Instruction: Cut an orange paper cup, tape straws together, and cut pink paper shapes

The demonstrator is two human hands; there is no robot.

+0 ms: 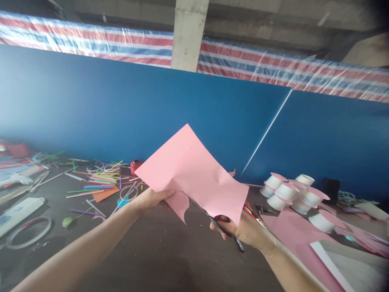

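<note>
A sheet of pink paper point(194, 162) is held up in front of me above the table. My left hand point(153, 198) pinches its lower left edge, with the thumb on top and the fingers beneath. My right hand point(247, 232) grips dark-handled scissors point(216, 222) at the lower right of the sheet. The blades reach into the paper along a cut line toward my left hand. Beside the cut, a curved flap point(180, 205) hangs down. Part of the right hand's fingers and the scissors is hidden by the paper.
At the right stand white paper cups point(282, 201) with pink rims, near more pink paper point(294, 231) and red-handled scissors point(253, 213). Leftward lie colourful sticks point(103, 178), a tape roll point(30, 233), a white power strip point(20, 213) and a glue gun point(16, 179). A blue partition point(121, 109) rises behind.
</note>
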